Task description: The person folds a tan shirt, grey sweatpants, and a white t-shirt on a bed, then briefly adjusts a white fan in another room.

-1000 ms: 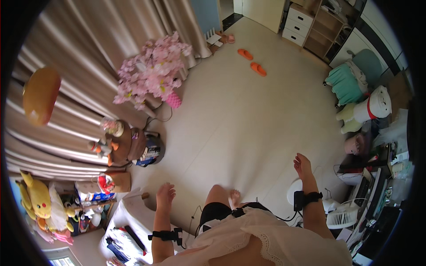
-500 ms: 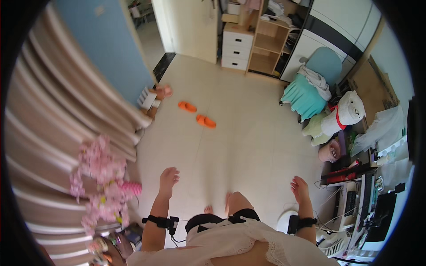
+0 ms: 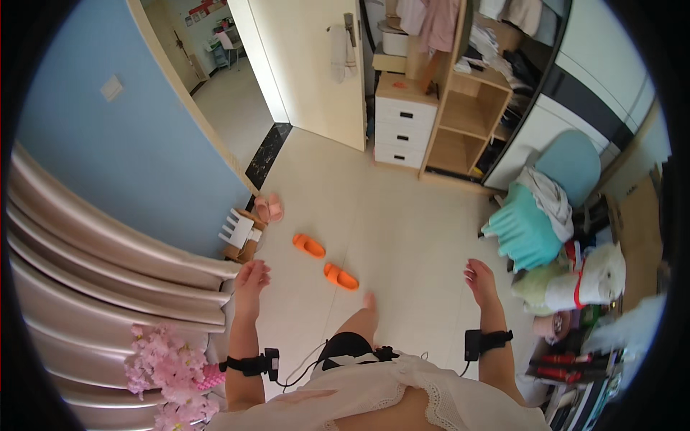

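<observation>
My left hand (image 3: 251, 280) is held out in front of me, near the edge of the beige curtain, with its fingers loosely bent and apart and nothing in them. At about the same height, my right hand (image 3: 481, 280) hangs over the tiled floor, also holding nothing, its fingers slightly curled. Neither hand touches anything. Between them on the floor lie two orange slippers, one farther left (image 3: 309, 246) and one closer to me (image 3: 341, 276). My bare foot (image 3: 369, 300) is just right of the nearer slipper, blurred by motion. Black straps with small boxes circle both forearms.
Pink slippers (image 3: 269, 208) and a white router (image 3: 240, 230) stand by the left wall. Ahead are an open door (image 3: 309, 65), a white drawer unit (image 3: 405, 129) and shelves. On the right are a draped chair (image 3: 528, 223) and a white plush toy (image 3: 593, 280). Pink artificial blossoms (image 3: 172, 370) stand at lower left.
I have moved forward: the door, drawers and orange slippers appear nearer, and the blossoms and desk slide down and back. Both hands stay raised and empty. One leg has stepped ahead.
</observation>
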{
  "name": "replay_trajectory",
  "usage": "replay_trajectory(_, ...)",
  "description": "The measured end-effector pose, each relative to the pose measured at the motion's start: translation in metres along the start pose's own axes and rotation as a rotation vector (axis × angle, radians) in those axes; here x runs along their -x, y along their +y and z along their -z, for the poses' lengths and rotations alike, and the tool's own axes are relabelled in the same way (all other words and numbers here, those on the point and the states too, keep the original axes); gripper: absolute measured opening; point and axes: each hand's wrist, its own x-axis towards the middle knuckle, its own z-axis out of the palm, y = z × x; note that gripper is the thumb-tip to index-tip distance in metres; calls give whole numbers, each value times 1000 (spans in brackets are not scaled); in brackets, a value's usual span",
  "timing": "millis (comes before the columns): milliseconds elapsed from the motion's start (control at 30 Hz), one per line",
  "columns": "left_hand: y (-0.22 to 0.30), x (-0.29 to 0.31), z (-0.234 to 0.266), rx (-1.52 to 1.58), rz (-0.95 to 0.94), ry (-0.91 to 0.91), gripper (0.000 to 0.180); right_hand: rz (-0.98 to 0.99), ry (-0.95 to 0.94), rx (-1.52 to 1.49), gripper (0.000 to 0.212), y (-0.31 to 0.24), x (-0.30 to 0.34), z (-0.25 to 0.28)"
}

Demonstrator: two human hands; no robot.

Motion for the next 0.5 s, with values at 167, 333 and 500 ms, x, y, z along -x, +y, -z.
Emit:
replay_trajectory(167,-31,-194,-24,225,158,308,12,30,-170,6,15,-85,-182,-132)
replay_trajectory(333,60,-394,-134,318,-1,167,11,-48,-99,-96,11,-148,-345,-191)
replay_trajectory(500,106,-577,-164,328,-156,55,14,-74,-99,-94,11,-212,-488,-299)
